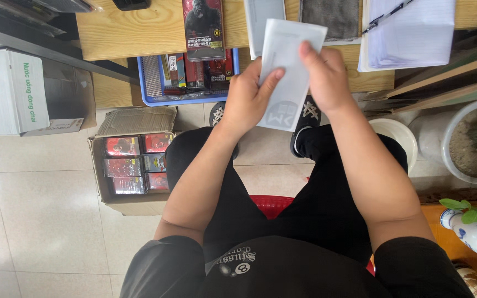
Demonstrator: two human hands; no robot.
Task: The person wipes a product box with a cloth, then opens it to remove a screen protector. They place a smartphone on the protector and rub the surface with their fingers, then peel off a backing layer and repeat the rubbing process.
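Observation:
Both hands hold one flat white packet [287, 66] above my lap, in front of the wooden table edge [139, 38]. My left hand [248, 99] grips its left side with the thumb lying across the front. My right hand [324, 77] holds the right side, its fingertips curled over the upper edge. A dark red box with an ape picture [203, 27] lies on the table just above the packet. A blue basket [151, 83] under the table edge holds several similar boxes standing upright.
An open cardboard box [133, 165] with several red packs sits on the tiled floor at my left. A white carton [6, 91] stands far left. Papers with a pen [409, 33] lie at the table's right. Plant pots [470, 140] and a red stool [271, 203] are near.

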